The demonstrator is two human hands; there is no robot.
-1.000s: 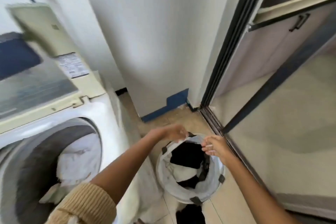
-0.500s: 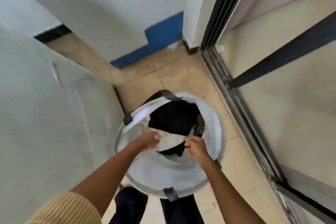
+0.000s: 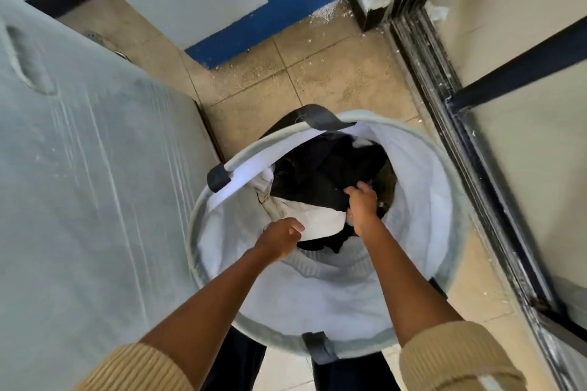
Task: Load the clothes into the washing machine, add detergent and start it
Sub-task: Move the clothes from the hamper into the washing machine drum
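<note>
The round pale laundry basket (image 3: 333, 295) stands on the tiled floor (image 3: 317, 73) just below the middle of the scene, running toward 5 o'clock, and both of the person's bare forearms reach down into it from 6 o'clock. Inside lies the washing: a dark garment (image 3: 324, 168) fills the far side of the basket toward 12 o'clock, and a white garment (image 3: 317, 219) lies across the near part of it. The right hand (image 3: 362, 206) sits at the 3 o'clock side of the pile, its fingers curled down and gripping the dark garment where it meets the white one. The left hand (image 3: 281, 240) is at 7 o'clock of the pile, fingers curled in close with the thumb against the near edge of the white garment; I cannot tell whether it actually has hold of the cloth. Ribbed tan sleeves (image 3: 451, 355) are pushed up both arms. The pale side of the washing machine (image 3: 79, 184) fills the 9 o'clock side, just beside the basket. A blue painted patch (image 3: 295, 3) marks the wall at 12 o'clock, and a dark sliding-door track (image 3: 444, 105) runs along the 3 o'clock side.
</note>
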